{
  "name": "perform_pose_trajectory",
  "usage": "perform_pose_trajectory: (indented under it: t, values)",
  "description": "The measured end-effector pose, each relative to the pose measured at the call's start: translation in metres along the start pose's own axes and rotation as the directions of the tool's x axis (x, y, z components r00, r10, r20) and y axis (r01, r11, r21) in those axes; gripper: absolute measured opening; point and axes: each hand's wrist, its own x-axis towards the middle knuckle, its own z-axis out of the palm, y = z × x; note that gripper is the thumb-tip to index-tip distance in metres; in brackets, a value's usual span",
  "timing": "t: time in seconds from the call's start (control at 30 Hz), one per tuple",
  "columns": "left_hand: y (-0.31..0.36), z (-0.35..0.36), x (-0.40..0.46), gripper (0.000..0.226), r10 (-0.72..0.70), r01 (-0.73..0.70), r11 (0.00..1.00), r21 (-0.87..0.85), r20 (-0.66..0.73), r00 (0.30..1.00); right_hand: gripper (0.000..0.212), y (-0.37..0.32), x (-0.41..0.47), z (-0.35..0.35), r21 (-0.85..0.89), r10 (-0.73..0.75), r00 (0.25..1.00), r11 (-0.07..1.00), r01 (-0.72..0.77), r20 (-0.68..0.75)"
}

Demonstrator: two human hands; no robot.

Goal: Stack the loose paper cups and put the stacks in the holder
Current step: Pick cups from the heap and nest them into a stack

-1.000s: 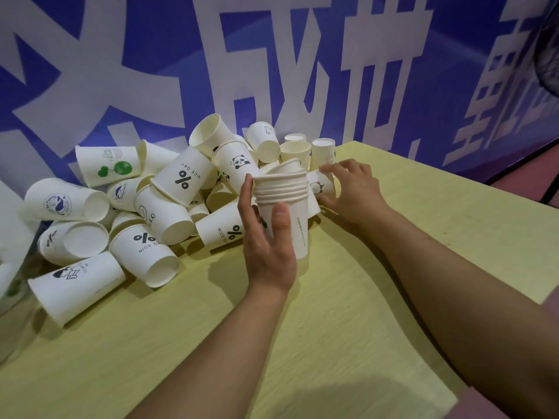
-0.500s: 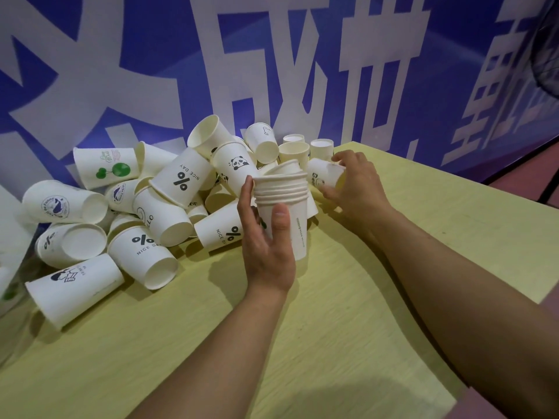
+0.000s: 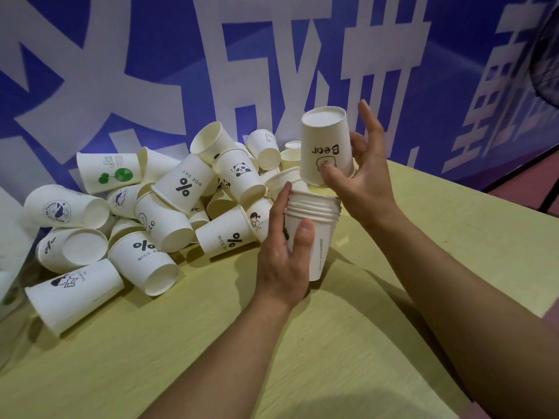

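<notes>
My left hand (image 3: 284,261) grips an upright stack of several nested white paper cups (image 3: 320,225) just above the yellow table (image 3: 348,343). My right hand (image 3: 360,179) pinches a single white cup printed "Bear" (image 3: 326,146), held upside down, bottom up, directly above the stack's rim. A heap of loose printed cups (image 3: 181,189) lies on its sides to the left, against the wall. No holder is in view.
A blue banner with big white characters (image 3: 272,55) forms the wall right behind the heap. The table's right edge (image 3: 514,207) drops to a reddish floor. Part of a dark fan (image 3: 547,49) shows at the upper right.
My right hand has lifted a cup out of the heap's right side and raised it, turned bottom up, over the stack. My left hand keeps the stack where it was.
</notes>
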Motion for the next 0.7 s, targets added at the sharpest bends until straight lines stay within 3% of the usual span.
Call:
perform_pose_trajectory:
  t: [0.17,0.33,0.57,0.7]
  values:
    - [-0.001,-0.001,-0.002,0.054,-0.009,0.009,1.0,0.013,0.01,1.0,0.104,-0.006,0.002,-0.002,0.104,-0.035,0.999,0.994,0.038,-0.032]
    - [0.002,-0.002,-0.002,0.049,-0.004,0.003,1.0,0.02,0.021,1.0,0.07,-0.012,-0.002,0.0,0.11,-0.043,0.999,0.993,0.041,0.019]
    - [0.005,-0.001,-0.001,0.061,-0.025,0.025,0.999,0.032,0.007,1.0,0.023,-0.01,-0.008,0.009,0.134,0.078,0.985,0.986,-0.099,0.156]
    - [0.006,-0.002,0.0,0.062,-0.035,0.035,0.999,-0.006,-0.033,0.999,0.027,-0.01,-0.011,0.017,0.138,0.091,0.981,0.984,-0.115,0.172]
